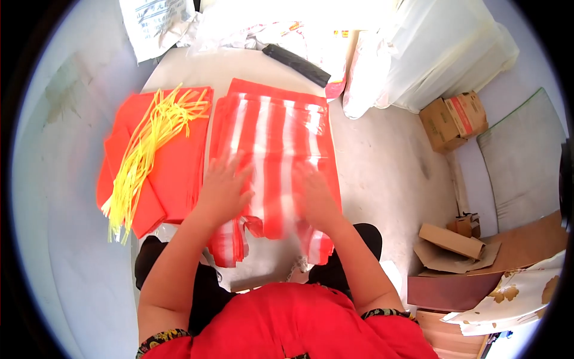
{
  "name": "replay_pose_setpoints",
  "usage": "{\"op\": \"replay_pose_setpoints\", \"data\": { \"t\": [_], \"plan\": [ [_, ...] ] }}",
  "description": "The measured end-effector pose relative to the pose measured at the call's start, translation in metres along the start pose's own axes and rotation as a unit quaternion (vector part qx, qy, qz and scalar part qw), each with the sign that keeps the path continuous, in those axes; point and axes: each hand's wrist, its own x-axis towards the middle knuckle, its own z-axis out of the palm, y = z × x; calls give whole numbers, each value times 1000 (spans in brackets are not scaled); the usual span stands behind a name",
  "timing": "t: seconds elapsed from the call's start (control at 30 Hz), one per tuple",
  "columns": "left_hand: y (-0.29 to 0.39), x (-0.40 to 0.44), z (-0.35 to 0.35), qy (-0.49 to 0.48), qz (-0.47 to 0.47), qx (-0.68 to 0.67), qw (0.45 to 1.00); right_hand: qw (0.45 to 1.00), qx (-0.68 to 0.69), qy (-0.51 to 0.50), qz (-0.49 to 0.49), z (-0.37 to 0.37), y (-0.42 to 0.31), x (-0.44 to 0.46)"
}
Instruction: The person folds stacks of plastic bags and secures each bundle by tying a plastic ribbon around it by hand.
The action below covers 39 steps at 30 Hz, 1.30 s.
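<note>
A stack of red and white striped plastic bags (272, 134) lies flat in front of me, its handle ends toward my body. My left hand (224, 188) rests on the stack's left part with its fingers spread. On the right part is my right hand (314, 194), blurred by motion, its fingers apart over the stripes. Neither hand grips anything that I can see. Left of the striped stack are plain red sheets or bags (176, 173), with a bundle of yellow strips (143, 155) lying across them.
A black rolled item (296, 64) lies beyond the striped stack. White plastic sacks (371, 78) stand behind on the right. Cardboard boxes (454, 119) sit at the right wall, and an opened carton (454, 248) is nearer at the right.
</note>
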Motion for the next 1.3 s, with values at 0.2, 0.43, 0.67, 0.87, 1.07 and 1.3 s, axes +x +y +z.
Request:
{"op": "replay_pose_setpoints", "data": {
  "t": [0.2,0.43,0.67,0.87,1.07,1.3],
  "plan": [
    [13,10,17,-120,171,-72,975,991,-68,-73,-92,29,-10,69],
    [5,5,31,-108,166,-10,980,984,-146,-100,-10,42,27,110],
    [5,9,28,-140,142,-36,979,970,-228,-78,7,36,59,162],
    [6,12,27,-149,119,-51,980,973,-220,-62,21,28,87,198],
    [5,13,28,-133,119,-55,982,976,-190,-101,36,27,86,209],
    [4,12,28,-134,122,-64,981,976,-213,-36,-14,29,46,203]
  ]
}}
